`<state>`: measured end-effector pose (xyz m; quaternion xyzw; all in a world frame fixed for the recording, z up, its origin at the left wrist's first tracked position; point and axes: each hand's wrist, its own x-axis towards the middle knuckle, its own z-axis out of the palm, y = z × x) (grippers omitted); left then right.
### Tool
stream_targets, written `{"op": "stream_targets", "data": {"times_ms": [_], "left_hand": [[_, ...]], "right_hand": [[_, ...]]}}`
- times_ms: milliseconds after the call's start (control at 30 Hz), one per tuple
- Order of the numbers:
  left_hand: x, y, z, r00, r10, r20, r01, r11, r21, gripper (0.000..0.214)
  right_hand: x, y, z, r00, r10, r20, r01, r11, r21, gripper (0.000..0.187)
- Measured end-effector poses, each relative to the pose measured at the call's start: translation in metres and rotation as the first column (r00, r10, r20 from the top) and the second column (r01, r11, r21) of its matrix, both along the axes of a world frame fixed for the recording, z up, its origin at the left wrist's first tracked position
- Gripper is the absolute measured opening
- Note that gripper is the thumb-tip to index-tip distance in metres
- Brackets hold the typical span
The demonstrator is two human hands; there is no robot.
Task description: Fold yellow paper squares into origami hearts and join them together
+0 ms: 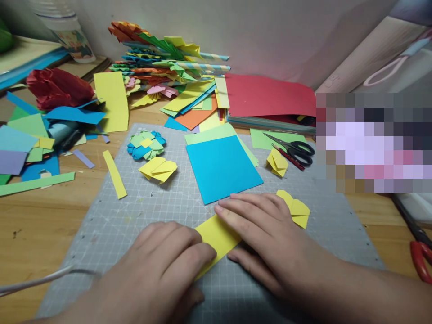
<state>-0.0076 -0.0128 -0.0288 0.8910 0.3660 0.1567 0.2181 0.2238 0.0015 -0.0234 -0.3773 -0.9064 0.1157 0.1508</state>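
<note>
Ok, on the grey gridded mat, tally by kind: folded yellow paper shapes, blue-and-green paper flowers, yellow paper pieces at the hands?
Folded yellow paper shapes: 3
Blue-and-green paper flowers: 1
Yellow paper pieces at the hands: 1
Total: 5

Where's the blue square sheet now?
In the head view, the blue sheet lies centrally atop green paper, left of the black scissors, beyond the right hand.
</note>
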Motion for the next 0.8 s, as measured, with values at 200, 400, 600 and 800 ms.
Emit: {"op": "stream_targets", "data": {"times_ms": [200, 400, 600, 800], "left_hand": [[-0.004, -0.005, 0.003, 0.988, 0.136, 0.068, -0.141, 0.986, 0.09, 0.029], [-0.005, -0.001, 0.004, 0.989, 0.132, 0.063, -0.141, 0.973, 0.183, 0.025], [-0.004, 0.004, 0.008, 0.998, 0.042, 0.048, -0.055, 0.944, 0.326, 0.031], [-0.018, -0.012, 0.009, 0.994, -0.096, 0.044, 0.077, 0.948, 0.308, 0.024]], "right_hand": [[0.001, 0.0, 0.003, 0.999, -0.009, -0.043, 0.011, 0.999, 0.04, 0.035], [0.004, -0.002, 0.002, 0.997, 0.02, -0.074, -0.016, 0.998, 0.054, 0.014], [0.004, -0.003, 0.006, 0.984, 0.098, -0.148, -0.072, 0.983, 0.17, 0.027], [0.002, -0.005, 0.013, 0.984, 0.08, -0.16, -0.05, 0.981, 0.186, 0.026]]}}
